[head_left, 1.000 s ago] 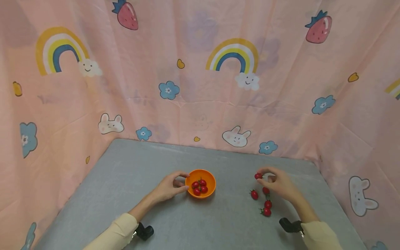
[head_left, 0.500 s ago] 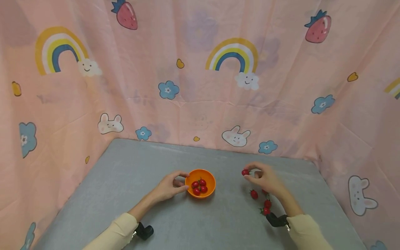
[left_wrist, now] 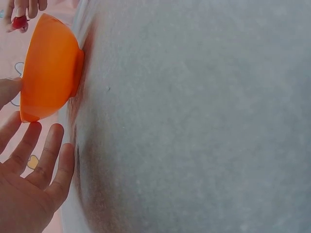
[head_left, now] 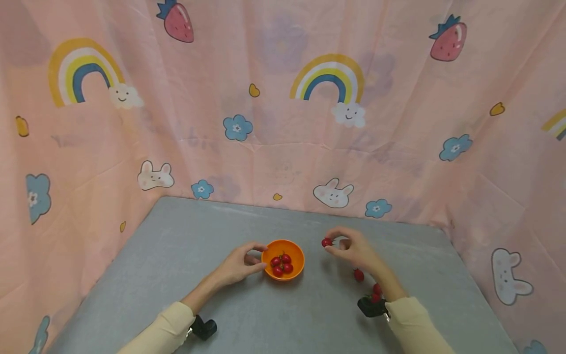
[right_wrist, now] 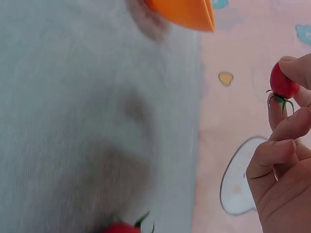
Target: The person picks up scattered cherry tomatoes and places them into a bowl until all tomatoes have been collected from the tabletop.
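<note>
On the grey table an orange bowl (head_left: 277, 246) holds several red cherry tomatoes (head_left: 287, 268). My left hand (head_left: 239, 264) is at its left side, thumb and fingertips touching the rim, the other fingers spread and fairly straight in the left wrist view. Right of the bowl, my right hand (head_left: 359, 251) is raised above the table. It pinches one cherry tomato (right_wrist: 283, 82) between thumb and fingers, the green stalk end pointing toward the palm. A loose tomato (head_left: 358, 275) lies below that hand. More tomatoes (head_left: 376, 289) are partly hidden by the right wrist and its camera.
A pink curtain (head_left: 283, 147) printed with rainbows, flowers and rabbits hangs behind and beside the table (head_left: 212, 226). Black wrist cameras (head_left: 204, 328) jut inward from both cuffs, low over the tabletop.
My right hand has moved left toward the bowl with the pinched tomato, away from the loose ones. The left hand and the bowl stay where they were.
</note>
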`<state>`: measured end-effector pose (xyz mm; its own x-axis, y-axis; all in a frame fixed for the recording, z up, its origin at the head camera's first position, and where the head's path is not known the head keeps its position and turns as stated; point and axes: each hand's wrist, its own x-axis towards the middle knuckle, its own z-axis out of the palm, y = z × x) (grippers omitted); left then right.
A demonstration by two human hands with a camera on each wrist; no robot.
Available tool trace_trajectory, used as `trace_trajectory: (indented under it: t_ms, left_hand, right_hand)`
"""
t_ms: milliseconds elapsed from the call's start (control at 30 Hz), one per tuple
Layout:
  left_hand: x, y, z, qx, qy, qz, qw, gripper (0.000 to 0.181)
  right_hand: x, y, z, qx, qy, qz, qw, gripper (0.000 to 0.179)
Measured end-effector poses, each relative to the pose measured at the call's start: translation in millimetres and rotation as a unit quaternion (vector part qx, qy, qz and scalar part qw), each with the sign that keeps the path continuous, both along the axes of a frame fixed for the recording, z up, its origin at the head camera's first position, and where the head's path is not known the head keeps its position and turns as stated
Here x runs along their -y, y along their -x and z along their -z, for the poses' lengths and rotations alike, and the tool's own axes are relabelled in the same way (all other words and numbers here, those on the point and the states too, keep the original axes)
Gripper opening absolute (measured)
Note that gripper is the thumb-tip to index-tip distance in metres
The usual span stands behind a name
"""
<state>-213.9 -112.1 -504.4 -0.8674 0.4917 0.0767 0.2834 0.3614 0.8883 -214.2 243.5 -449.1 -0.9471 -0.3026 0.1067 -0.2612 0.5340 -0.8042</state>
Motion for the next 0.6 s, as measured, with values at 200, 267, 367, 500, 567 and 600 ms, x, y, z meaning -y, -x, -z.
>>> trace_trajectory:
  t_ms: [200, 267, 367, 500, 567, 600]
  left_hand:
    - [-0.1, -0.4, -0.7, -0.007, -0.008, 0.003, 0.9999, 0.040]
    - [0.1, -0.4, -0.6, -0.009, -0.011, 0.005, 0.9999, 0.040]
    - [0.4, -0.6, -0.7, -0.010, -0.013, 0.007, 0.9998, 0.040]
    - [0.8, 0.1, -0.3, -0.014, -0.011, 0.008, 0.9998, 0.039]
    - [0.8, 0.8, 0.5, -0.012, -0.010, 0.008, 0.9998, 0.039]
    - [0.8, 1.1, 0.7, -0.011, -0.009, 0.007, 0.9999, 0.039]
  right_hand:
    - [18, 3.4, -0.4, 0.002, -0.002, -0.032, 0.9995, 0.023]
    - [24, 4.2, 0.3, -0.001, -0.001, -0.042, 0.9991, 0.023]
    - [33, 5.5, 2.1, -0.003, -0.002, -0.060, 0.9982, 0.023]
    - [42, 7.2, 3.9, -0.003, -0.006, -0.085, 0.9963, 0.025]
    - [46, 7.7, 4.6, -0.002, -0.008, -0.094, 0.9955, 0.025]
    - [47, 7.8, 4.6, -0.003, -0.009, -0.099, 0.9951, 0.024]
